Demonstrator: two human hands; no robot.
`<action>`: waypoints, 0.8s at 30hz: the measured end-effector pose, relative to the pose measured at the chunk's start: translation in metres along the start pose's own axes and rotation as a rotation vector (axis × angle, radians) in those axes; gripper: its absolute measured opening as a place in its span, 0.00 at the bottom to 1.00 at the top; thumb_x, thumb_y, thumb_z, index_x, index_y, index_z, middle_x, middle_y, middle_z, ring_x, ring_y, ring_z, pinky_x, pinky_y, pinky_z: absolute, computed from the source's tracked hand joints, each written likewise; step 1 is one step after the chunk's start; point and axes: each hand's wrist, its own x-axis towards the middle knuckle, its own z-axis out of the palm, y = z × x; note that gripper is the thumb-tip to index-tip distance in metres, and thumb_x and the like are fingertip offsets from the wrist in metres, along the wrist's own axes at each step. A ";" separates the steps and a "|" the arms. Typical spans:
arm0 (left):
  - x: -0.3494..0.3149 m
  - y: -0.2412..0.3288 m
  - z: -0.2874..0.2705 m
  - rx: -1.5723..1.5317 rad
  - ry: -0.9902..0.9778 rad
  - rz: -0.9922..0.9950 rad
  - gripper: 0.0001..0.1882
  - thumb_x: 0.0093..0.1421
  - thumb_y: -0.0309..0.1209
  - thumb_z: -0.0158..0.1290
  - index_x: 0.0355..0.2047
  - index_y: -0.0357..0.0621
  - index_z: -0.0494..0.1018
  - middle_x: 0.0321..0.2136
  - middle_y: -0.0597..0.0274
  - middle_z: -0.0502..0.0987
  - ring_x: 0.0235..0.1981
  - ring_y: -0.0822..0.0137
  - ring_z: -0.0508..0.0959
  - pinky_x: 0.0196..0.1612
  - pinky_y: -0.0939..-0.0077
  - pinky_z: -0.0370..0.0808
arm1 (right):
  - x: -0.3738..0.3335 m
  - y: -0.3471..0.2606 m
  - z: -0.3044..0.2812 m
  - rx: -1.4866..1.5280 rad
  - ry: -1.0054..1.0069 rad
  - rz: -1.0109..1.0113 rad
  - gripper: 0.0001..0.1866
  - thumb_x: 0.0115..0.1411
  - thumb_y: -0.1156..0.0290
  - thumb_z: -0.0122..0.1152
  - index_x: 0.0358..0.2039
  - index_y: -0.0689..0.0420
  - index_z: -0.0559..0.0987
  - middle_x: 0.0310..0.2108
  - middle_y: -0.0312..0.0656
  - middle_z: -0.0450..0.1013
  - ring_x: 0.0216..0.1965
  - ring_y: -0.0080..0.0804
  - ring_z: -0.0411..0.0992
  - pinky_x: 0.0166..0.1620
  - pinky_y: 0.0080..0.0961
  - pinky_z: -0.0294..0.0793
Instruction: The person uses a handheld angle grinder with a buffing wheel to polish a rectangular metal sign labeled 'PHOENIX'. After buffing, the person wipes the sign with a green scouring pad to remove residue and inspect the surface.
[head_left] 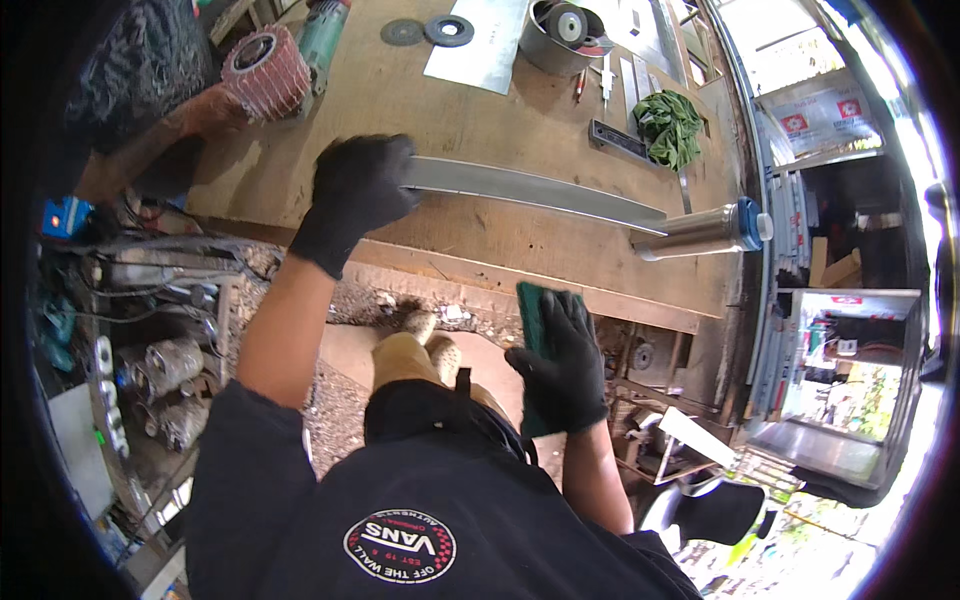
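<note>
My left hand point(362, 190), in a black work glove, is closed around the left end of a long flat metal strip point(535, 188). The strip runs to the right over the wooden workbench point(465, 125), its far tip overlapping a steel bottle point(690, 235) with a blue cap. In front of the bench edge, my right hand point(562, 362), gloved too, is closed on a green scouring pad point(530, 308). The pad lies against the palm, apart from the strip.
A co-worker's arm point(150, 150) is at the left, its hand beside a red flap wheel point(262, 75) on a green power tool point(325, 40). Grinding discs point(449, 31), a round metal tin point(545, 58), a caliper point(607, 82) and a green cloth point(669, 128) sit farther back.
</note>
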 end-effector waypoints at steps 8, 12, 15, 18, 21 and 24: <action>-0.027 -0.076 0.131 -1.730 0.315 -0.130 0.21 0.60 0.17 0.63 0.54 0.36 0.77 0.48 0.55 0.83 0.50 0.61 0.83 0.54 0.65 0.80 | -0.035 0.022 0.019 0.271 -0.036 0.043 0.49 0.46 0.51 0.80 0.65 0.63 0.75 0.68 0.62 0.67 0.73 0.61 0.59 0.73 0.47 0.60; -0.021 -0.068 0.125 -1.447 0.345 0.158 0.12 0.62 0.20 0.63 0.47 0.37 0.80 0.47 0.53 0.85 0.47 0.60 0.85 0.53 0.63 0.81 | -0.020 -0.021 0.003 0.121 0.156 0.006 0.48 0.45 0.49 0.79 0.66 0.55 0.76 0.68 0.60 0.67 0.72 0.63 0.60 0.69 0.52 0.64; -0.030 -0.077 0.142 -1.311 0.428 0.109 0.09 0.62 0.23 0.64 0.43 0.37 0.80 0.41 0.54 0.86 0.43 0.60 0.86 0.49 0.64 0.82 | 0.016 -0.068 0.002 -0.178 0.333 -0.049 0.47 0.45 0.51 0.78 0.67 0.52 0.76 0.70 0.60 0.65 0.71 0.67 0.61 0.68 0.57 0.63; -0.029 -0.063 0.144 -1.052 0.524 0.128 0.08 0.62 0.27 0.65 0.40 0.38 0.81 0.36 0.53 0.86 0.39 0.59 0.87 0.46 0.64 0.83 | 0.058 -0.099 0.023 -0.385 0.423 -0.044 0.45 0.44 0.52 0.76 0.66 0.47 0.77 0.71 0.59 0.64 0.70 0.70 0.61 0.64 0.62 0.64; -0.028 -0.055 0.147 -1.250 0.527 0.074 0.10 0.60 0.29 0.66 0.39 0.38 0.81 0.35 0.52 0.86 0.38 0.57 0.87 0.45 0.66 0.83 | 0.081 -0.102 0.053 -0.441 0.420 -0.028 0.44 0.44 0.55 0.74 0.66 0.49 0.77 0.70 0.58 0.65 0.70 0.70 0.61 0.63 0.61 0.65; -0.020 -0.054 0.129 -1.128 0.487 0.237 0.13 0.62 0.28 0.67 0.44 0.35 0.79 0.37 0.52 0.85 0.39 0.59 0.86 0.49 0.61 0.84 | 0.089 -0.099 0.054 -0.447 0.434 -0.042 0.45 0.44 0.60 0.73 0.67 0.51 0.76 0.70 0.59 0.65 0.70 0.70 0.61 0.67 0.60 0.64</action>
